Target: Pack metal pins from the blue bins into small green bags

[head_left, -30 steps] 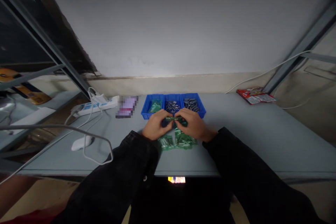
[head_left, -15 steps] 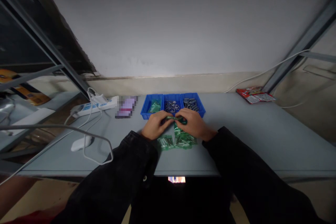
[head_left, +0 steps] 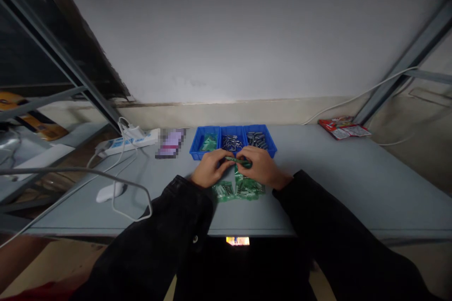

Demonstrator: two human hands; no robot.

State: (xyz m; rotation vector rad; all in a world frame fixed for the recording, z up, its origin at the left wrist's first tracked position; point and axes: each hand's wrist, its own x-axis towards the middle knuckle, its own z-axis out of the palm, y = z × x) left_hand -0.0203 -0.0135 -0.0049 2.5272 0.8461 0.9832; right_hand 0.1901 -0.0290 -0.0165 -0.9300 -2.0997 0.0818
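Observation:
Between my two hands is a small green plastic bag [head_left: 236,160], pinched at both ends just in front of the blue bins. My left hand [head_left: 211,168] is closed on its left end, thumb and fingertips together. On the other end, my right hand [head_left: 259,165] is closed too, its fingers curled over the bag. Below them on the table lie several filled green bags [head_left: 247,190] with metal pieces showing through. The left blue bin [head_left: 195,155] holds green bags, the middle one small shiny metal pins [head_left: 232,143], the right one dark grey cylindrical pieces [head_left: 257,139].
To the left are a blurred-out phone-like item [head_left: 170,144], a white power strip [head_left: 141,140] with plugs, a white mouse-shaped object [head_left: 110,192] and loose cables. A red snack packet [head_left: 343,128] lies at the back right. Behind the grey table [head_left: 339,188] rises a wall.
The green bag now shows more between my fingertips, its strip slightly tilted. My hands have barely moved.

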